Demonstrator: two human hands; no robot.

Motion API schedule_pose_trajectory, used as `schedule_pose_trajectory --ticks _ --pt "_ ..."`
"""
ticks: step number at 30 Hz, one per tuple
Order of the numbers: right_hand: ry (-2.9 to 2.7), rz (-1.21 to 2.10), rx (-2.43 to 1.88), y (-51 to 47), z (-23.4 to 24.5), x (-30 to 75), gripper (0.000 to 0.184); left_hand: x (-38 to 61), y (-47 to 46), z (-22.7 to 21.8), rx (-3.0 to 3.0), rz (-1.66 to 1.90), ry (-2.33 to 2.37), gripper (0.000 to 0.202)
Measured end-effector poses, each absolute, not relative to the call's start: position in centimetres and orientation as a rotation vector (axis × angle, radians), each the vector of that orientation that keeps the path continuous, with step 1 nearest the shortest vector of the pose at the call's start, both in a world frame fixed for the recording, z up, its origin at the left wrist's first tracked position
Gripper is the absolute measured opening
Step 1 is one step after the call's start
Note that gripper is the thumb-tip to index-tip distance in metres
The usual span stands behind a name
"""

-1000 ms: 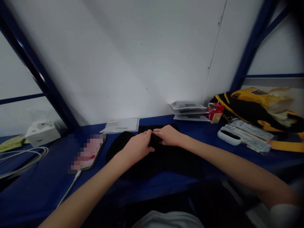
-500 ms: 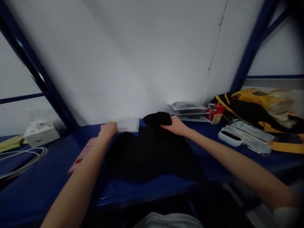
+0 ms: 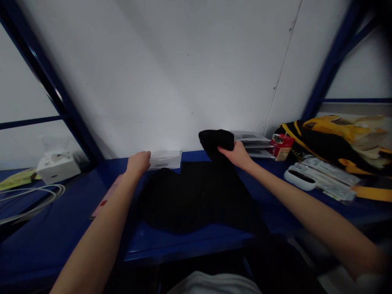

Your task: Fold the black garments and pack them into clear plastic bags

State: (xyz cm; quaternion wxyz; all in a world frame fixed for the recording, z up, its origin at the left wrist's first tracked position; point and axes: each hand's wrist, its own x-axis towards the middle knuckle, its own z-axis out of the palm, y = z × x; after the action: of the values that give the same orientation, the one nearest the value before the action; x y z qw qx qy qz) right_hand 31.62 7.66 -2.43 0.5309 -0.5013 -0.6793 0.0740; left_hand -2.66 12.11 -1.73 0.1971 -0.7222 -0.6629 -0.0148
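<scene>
A black cloth garment (image 3: 192, 196) lies spread over the blue table in front of me; its exact cut is lost in the dark. My right hand (image 3: 237, 155) is closed on a bunched end of it, raised above the table by the wall. Farther left, my left hand (image 3: 139, 164) has its fingers curled in at the left edge of a flat white packet (image 3: 165, 159), apparently pinching it; the fingertips are partly hidden. The packet rests at the back of the table, just behind the garment.
A pink phone (image 3: 105, 200) lies beside my left forearm. Far left are a white box (image 3: 58, 167) and coiled white cable (image 3: 50, 196). To the right are stacked packets (image 3: 255, 143), a red box (image 3: 281, 145), a white oval case (image 3: 300, 179) and a black-yellow bag (image 3: 330, 139).
My right hand has lifted the bunched end of the black garment higher and to the right. My left hand has shifted slightly at the packet, whose surface now shows a printed patch.
</scene>
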Motion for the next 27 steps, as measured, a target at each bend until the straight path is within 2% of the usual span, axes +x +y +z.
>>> schedule_pose_trajectory --ticks 11,18,21,24,27 --pt "-1.407 -0.106 -1.2 8.4 -2.1 33.0 0.026 4.4 8.5 -0.2 -2.407 -0.145 -1.379 0.023" --pt "-1.416 -0.287 -1.247 7.8 -2.3 32.6 0.024 7.9 6.9 -2.1 -2.647 -0.092 -1.111 0.027" --pt "-1.536 -0.376 -1.191 6.9 -2.2 32.1 0.031 8.0 7.2 -3.0 -2.67 -0.047 -1.058 0.026" --pt "-1.69 -0.459 -1.102 5.9 -2.1 31.6 0.041 7.9 7.3 -3.5 -2.7 -0.152 -1.039 0.042" --pt "-1.855 -0.531 -1.049 5.0 -2.4 30.9 0.042 8.0 7.3 -3.8 -2.765 -0.279 -1.026 0.057"
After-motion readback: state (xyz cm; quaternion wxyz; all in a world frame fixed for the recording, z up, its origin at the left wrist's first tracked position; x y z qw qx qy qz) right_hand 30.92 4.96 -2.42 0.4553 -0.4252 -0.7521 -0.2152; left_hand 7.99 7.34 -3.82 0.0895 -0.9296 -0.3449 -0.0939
